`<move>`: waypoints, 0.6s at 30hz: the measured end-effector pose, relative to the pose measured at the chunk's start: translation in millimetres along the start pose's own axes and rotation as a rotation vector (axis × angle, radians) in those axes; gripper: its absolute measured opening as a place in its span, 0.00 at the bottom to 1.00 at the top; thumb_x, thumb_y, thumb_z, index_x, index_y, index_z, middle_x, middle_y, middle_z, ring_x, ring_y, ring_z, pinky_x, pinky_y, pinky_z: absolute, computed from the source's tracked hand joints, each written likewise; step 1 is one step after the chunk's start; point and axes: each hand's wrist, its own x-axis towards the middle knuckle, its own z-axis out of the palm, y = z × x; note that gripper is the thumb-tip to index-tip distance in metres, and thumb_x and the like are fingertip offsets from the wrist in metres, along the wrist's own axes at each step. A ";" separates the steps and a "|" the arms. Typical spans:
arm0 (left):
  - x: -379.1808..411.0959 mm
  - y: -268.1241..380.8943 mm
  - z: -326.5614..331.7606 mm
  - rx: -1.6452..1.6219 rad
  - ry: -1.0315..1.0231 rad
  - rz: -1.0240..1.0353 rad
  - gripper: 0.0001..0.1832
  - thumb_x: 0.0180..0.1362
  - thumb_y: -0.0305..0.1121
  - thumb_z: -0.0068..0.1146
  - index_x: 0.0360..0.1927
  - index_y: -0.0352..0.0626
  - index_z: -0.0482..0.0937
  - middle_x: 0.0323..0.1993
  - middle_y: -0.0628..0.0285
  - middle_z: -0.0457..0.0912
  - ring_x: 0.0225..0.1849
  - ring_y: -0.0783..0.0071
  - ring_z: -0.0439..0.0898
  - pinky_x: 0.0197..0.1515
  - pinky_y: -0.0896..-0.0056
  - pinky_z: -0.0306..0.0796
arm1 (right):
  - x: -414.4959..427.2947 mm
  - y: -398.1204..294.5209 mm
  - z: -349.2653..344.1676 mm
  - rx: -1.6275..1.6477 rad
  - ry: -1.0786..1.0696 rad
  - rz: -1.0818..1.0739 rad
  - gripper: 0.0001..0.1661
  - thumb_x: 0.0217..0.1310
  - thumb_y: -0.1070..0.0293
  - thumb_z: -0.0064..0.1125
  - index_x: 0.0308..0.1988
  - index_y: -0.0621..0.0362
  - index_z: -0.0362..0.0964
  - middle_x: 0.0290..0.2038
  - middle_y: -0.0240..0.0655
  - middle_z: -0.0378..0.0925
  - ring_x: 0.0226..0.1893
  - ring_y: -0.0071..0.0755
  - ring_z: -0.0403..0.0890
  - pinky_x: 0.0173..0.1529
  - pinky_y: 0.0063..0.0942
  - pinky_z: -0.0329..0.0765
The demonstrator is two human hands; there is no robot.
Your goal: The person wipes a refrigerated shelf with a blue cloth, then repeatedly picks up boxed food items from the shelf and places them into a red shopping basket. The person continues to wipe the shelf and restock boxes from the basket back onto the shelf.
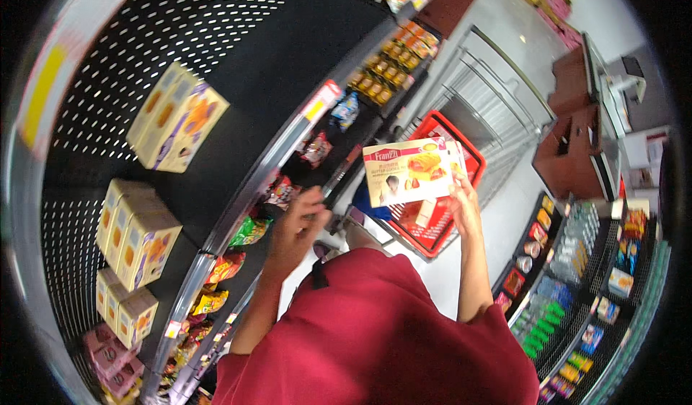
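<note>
My right hand (pixel 464 199) grips the right end of a Franzzi cookie box (pixel 408 172), cream with a red band and a cookie picture. A second box edge shows behind it, at my fingers. Both are above a red plastic shopping basket (pixel 476 162), which sits on a metal cart (pixel 486 89). Inside the basket, a small pale box (pixel 426 212) is partly visible. My left hand (pixel 303 218) hovers beside the shelf edge, slightly blurred, fingers loosely curled and apart, holding nothing. On the black shelf at left stand cream boxes (pixel 178 118) with purple stripes, and more cream boxes (pixel 143 237) in stacks.
Lower shelves hold bagged snacks (pixel 248 232) and rows of small jars (pixel 386 72). Pink boxes (pixel 113 356) sit at the lower left. To the right are a brown counter (pixel 573 145) and a shelf with bottles (pixel 573 243). Price tags line the shelf rail (pixel 259 172).
</note>
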 end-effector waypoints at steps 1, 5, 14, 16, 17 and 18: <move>-0.6 0.6 2.6 -0.015 -0.037 -0.016 0.31 0.68 0.38 0.59 0.70 0.38 0.63 0.60 0.47 0.76 0.57 0.62 0.80 0.53 0.64 0.76 | -1.7 -3.1 21.4 0.028 -0.062 0.006 0.33 0.60 0.68 0.61 0.64 0.61 0.62 0.51 0.40 0.80 0.45 0.30 0.83 0.40 0.28 0.82; -9.1 5.4 -4.0 -0.343 -0.036 -0.017 0.30 0.69 0.32 0.58 0.71 0.37 0.60 0.59 0.52 0.77 0.59 0.69 0.78 0.57 0.64 0.74 | -4.7 -22.5 102.3 -0.021 -0.383 0.058 0.40 0.58 0.64 0.65 0.65 0.66 0.60 0.54 0.42 0.78 0.51 0.34 0.81 0.52 0.34 0.79; -49.3 3.3 -78.4 -0.051 0.475 0.181 0.24 0.63 0.23 0.62 0.60 0.35 0.67 0.53 0.55 0.79 0.55 0.70 0.80 0.58 0.65 0.75 | 26.6 -41.2 237.8 -0.487 -0.784 -0.331 0.35 0.62 0.76 0.62 0.68 0.59 0.63 0.59 0.36 0.75 0.58 0.28 0.75 0.62 0.31 0.72; -45.9 12.3 -91.2 0.037 0.599 0.217 0.23 0.63 0.23 0.62 0.59 0.34 0.67 0.52 0.54 0.79 0.55 0.69 0.80 0.58 0.65 0.75 | 35.7 -40.8 270.7 -0.458 -0.813 -0.389 0.32 0.63 0.77 0.62 0.66 0.59 0.65 0.58 0.37 0.75 0.56 0.27 0.76 0.59 0.30 0.74; -43.3 15.1 -97.8 0.001 0.638 0.257 0.23 0.63 0.24 0.63 0.59 0.33 0.68 0.52 0.53 0.78 0.53 0.69 0.81 0.57 0.66 0.76 | 39.3 -40.4 287.3 -0.450 -0.826 -0.395 0.32 0.63 0.76 0.61 0.66 0.61 0.64 0.57 0.37 0.75 0.56 0.28 0.76 0.60 0.30 0.73; -39.6 10.7 -106.6 0.060 0.676 0.252 0.23 0.63 0.25 0.62 0.59 0.33 0.68 0.53 0.51 0.77 0.53 0.67 0.81 0.56 0.65 0.75 | 41.6 -42.1 302.7 -0.446 -0.833 -0.401 0.33 0.64 0.75 0.61 0.66 0.62 0.63 0.56 0.37 0.76 0.56 0.29 0.76 0.62 0.29 0.72</move>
